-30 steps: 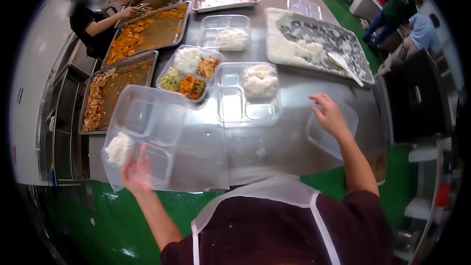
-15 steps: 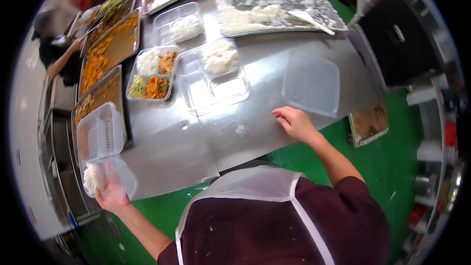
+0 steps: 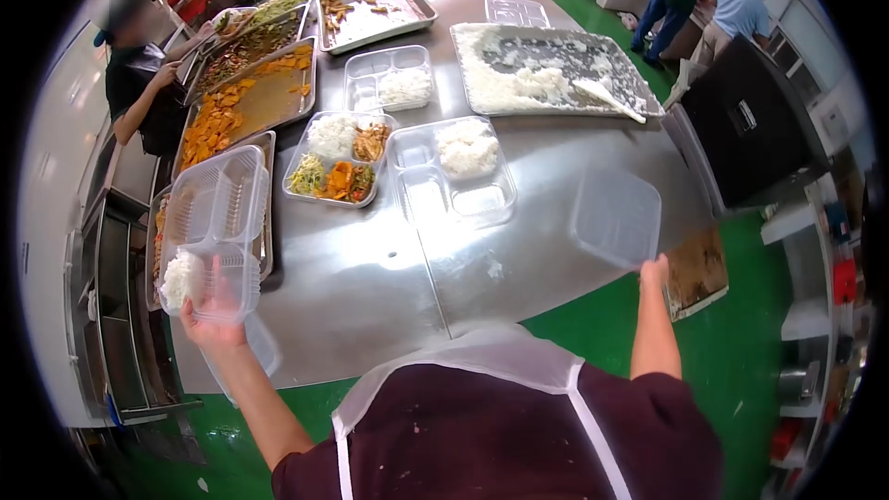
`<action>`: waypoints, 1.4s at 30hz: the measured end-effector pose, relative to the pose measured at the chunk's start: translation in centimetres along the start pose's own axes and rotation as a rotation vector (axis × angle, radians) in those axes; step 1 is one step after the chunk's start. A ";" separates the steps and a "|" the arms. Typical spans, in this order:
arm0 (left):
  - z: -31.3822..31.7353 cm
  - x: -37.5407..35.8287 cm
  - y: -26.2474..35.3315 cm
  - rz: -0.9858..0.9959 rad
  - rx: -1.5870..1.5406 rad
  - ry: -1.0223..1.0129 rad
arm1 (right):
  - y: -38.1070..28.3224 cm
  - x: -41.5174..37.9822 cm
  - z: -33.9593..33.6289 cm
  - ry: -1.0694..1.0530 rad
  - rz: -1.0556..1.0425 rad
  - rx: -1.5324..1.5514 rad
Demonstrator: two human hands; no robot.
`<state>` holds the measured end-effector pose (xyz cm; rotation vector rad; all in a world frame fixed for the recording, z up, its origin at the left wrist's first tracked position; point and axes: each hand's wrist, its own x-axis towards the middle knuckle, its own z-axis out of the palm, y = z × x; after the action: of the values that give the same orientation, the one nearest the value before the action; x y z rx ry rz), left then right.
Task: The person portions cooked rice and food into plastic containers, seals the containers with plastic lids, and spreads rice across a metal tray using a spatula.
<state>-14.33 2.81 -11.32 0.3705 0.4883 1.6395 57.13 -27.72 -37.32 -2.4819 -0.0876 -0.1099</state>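
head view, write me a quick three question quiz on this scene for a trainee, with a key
1. What food sits in the container held by the left hand?
2. True or false: the white spatula lies on the rice tray.
3. Which is nearest the right hand?
A: the black case
B: the translucent plastic piece
C: the white spatula

Key: 1. rice; 2. true; 3. B
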 end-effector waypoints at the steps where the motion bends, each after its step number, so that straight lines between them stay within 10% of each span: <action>1: -0.3 0.2 -0.2 0.006 -0.007 0.016 | 0.3 -0.4 -0.9 -0.143 0.210 0.168; 6: -3.7 3.0 -1.0 -0.127 -0.108 -0.080 | -1.1 -5.3 -8.6 -0.469 0.568 0.692; 13: -1.4 4.1 -4.0 -0.163 -0.113 0.000 | -16.6 -8.1 -23.4 0.003 -0.508 0.660; 19: 0.2 3.9 -6.2 -0.287 -0.152 -0.114 | -17.0 -9.0 -28.0 -1.199 -0.674 2.371; 22: 2.1 3.2 -6.6 -0.269 -0.136 -0.121 | -18.3 -10.8 -26.4 -0.451 -0.285 0.700; 29: 1.7 3.8 -5.4 -0.159 -0.118 -0.080 | -17.6 -9.4 -28.4 -1.016 -0.646 2.403; 35: 1.2 4.1 -4.9 -0.190 -0.099 -0.107 | -21.6 -12.7 -23.4 -0.030 -0.561 0.507; 38: 1.1 4.2 -4.6 -0.097 -0.118 -0.065 | -22.3 -12.5 -24.2 -0.072 -0.339 0.707; 40: 1.3 3.9 -4.1 -0.109 -0.123 -0.031 | -21.5 -11.7 -25.7 -0.487 -0.412 1.442; 42: 0.9 3.9 -3.6 -0.110 -0.125 -0.020 | -21.4 -11.8 -25.1 -0.463 -0.342 1.325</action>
<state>-11.25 7.10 -12.55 0.2625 0.3828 1.5498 41.97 -26.54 -5.75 -1.1100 -0.5715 0.2979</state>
